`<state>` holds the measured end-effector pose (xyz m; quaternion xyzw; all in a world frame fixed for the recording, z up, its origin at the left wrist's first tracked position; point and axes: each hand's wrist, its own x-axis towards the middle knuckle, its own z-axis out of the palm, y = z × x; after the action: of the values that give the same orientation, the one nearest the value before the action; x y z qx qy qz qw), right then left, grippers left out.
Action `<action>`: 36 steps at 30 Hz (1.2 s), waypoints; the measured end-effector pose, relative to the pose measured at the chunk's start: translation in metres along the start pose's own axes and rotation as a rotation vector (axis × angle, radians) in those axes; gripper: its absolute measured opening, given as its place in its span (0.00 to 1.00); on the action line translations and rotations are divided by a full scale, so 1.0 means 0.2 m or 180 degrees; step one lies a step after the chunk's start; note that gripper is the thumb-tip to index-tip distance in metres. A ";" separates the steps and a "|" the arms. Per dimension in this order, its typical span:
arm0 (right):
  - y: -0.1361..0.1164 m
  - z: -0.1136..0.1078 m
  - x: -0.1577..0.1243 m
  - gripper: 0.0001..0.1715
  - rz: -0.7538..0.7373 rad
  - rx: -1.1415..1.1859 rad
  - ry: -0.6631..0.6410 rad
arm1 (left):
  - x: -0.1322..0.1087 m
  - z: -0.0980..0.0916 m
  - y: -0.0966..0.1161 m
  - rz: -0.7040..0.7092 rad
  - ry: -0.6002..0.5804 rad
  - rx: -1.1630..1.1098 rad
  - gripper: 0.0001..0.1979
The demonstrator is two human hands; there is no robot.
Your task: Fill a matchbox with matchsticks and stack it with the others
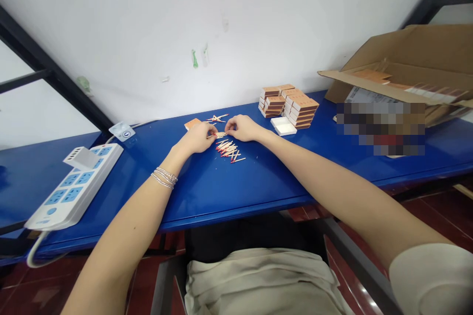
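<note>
**Matches pinched between both hands**

Your left hand (pixel 197 137) and right hand (pixel 242 128) together pinch a small bundle of matches (pixel 220 134), pale sticks with red heads. Just nearer you, loose matches (pixel 229 150) lie scattered; beyond, stacked matchboxes (pixel 290 104).

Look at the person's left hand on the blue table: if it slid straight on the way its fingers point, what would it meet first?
The left hand points right, across the bundle of matches it pinches, so it would probably meet the right hand first, holding the bundle's other end. Depth is hard to judge here.
</note>
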<state>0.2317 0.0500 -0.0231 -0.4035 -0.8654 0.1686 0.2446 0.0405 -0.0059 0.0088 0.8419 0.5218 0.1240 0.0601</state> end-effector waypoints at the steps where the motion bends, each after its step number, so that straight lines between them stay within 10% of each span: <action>1: 0.00 0.00 0.00 0.09 0.0010 -0.0011 -0.0009 | 0.00 0.00 0.00 0.0001 0.0005 0.0009 0.11; 21: 0.02 -0.08 0.00 0.09 0.0053 -0.0076 -0.0078 | 0.01 0.02 -0.04 0.0041 0.0118 -0.0103 0.12; 36: -0.03 -0.14 -0.04 0.07 -0.0025 0.0261 -0.1219 | 0.01 0.02 -0.02 0.0010 0.0074 -0.0052 0.10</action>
<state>0.2492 0.0424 0.0004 -0.3503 -0.8901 0.2764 0.0923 0.0383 -0.0017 0.0050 0.8407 0.5201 0.1381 0.0607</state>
